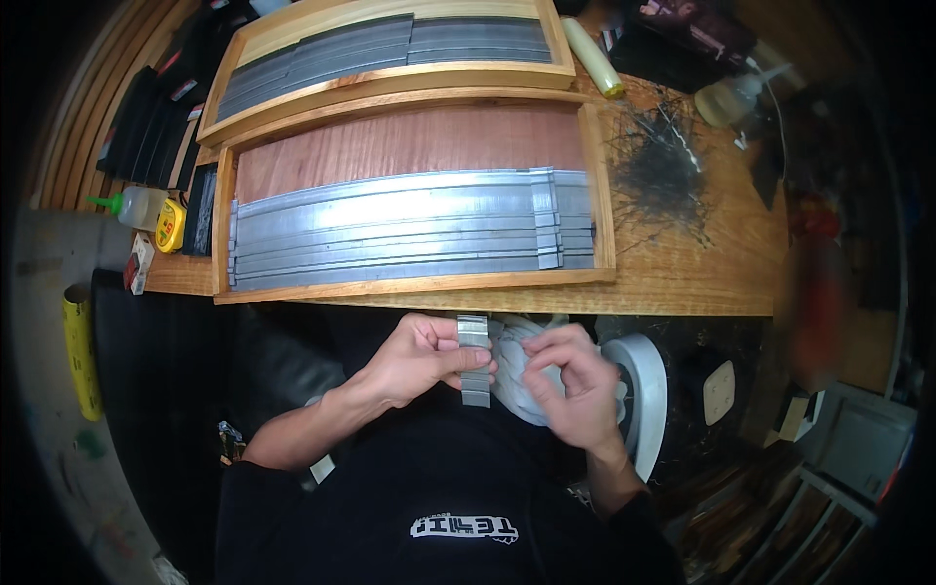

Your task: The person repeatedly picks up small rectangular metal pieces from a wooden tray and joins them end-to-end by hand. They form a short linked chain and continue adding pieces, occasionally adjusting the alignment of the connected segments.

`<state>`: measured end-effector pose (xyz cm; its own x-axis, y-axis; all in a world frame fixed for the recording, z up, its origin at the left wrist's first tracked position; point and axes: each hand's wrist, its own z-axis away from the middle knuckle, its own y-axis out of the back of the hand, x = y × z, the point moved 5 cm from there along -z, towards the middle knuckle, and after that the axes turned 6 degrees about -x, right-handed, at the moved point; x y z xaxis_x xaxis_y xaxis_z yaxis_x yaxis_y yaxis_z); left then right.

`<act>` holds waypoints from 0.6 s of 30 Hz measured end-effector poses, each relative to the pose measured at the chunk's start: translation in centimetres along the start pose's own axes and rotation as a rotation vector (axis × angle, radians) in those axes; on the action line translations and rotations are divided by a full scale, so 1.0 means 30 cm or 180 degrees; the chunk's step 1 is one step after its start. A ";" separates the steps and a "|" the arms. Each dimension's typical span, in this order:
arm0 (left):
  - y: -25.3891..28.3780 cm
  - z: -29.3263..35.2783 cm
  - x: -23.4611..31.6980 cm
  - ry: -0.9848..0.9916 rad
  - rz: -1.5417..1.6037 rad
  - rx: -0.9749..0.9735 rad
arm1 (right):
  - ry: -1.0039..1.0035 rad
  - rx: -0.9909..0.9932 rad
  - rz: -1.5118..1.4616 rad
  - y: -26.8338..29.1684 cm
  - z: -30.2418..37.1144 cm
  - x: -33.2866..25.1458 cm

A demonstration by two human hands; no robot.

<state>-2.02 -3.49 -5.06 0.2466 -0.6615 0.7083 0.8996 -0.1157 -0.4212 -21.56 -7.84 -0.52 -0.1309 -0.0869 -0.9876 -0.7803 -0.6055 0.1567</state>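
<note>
Just in front of the table's edge, my left hand (421, 353) grips a short, narrow stack of grey metal pieces (475, 336), its thumb pressed across the middle. The stack stands lengthwise away from me, and its bands look stepped. To the right of it is my right hand (575, 380), fingers bent and thumb apart, with nothing visible between them. Beyond both hands, a shallow wooden tray (419, 292) holds long, flat metal strips (380, 219) lying side by side. A column of short metal pieces (546, 219) lies across the strips near their right end.
A second wooden tray (390, 80) with grey strips sits behind the first. Thin dark wires (663, 171) lie tangled at the right of the table (682, 283), near a squeeze bottle (729, 102). A yellow tape measure (171, 226) stands at the left. White cloth (522, 380) lies beneath my hands.
</note>
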 end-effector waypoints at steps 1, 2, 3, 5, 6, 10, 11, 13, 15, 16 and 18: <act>-0.006 0.003 -0.001 -0.0027 0.0026 -0.0036 | -0.0130 0.0199 -0.0593 0.011 -0.007 0.015; -0.012 0.008 0.000 -0.0042 0.0041 -0.0067 | -0.0253 0.0407 -0.1200 0.016 -0.007 0.034; -0.021 0.014 0.000 -0.0057 0.0055 -0.0093 | -0.0433 0.0201 -0.1068 -0.005 -0.010 0.049; -0.042 0.034 -0.003 -0.0203 -0.0240 -0.0150 | -0.0781 -0.0214 -0.0790 -0.064 -0.024 0.078; -0.050 0.042 -0.009 -0.0406 -0.0416 -0.0181 | -0.0579 -0.0135 -0.0835 -0.092 -0.042 0.068; -0.058 0.073 0.022 -0.1062 -0.1309 0.0019 | 0.0025 0.0195 -0.0170 -0.119 -0.073 0.011; -0.059 0.082 0.043 -0.1174 -0.1591 0.0086 | 0.0367 0.0233 0.0026 -0.115 -0.079 -0.024; -0.063 0.101 0.132 -0.1987 -0.2336 0.0137 | 0.1041 0.0314 0.0430 -0.098 -0.106 -0.085; -0.066 0.126 0.235 -0.3041 -0.2819 0.0264 | 0.1286 0.0093 0.0549 -0.069 -0.161 -0.201; -0.086 0.145 0.296 -0.3403 -0.2974 0.0417 | 0.1434 0.0054 0.0640 -0.060 -0.181 -0.246; -0.089 0.124 0.325 -0.3682 -0.3214 0.0561 | 0.1751 0.0047 0.0980 -0.038 -0.206 -0.283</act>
<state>-0.66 -6.87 5.09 -0.4095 0.5606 0.7198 0.8674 -0.0055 0.4977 -15.78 -11.29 7.62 -0.0200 -0.6521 -0.7579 -0.7658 -0.4774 0.4310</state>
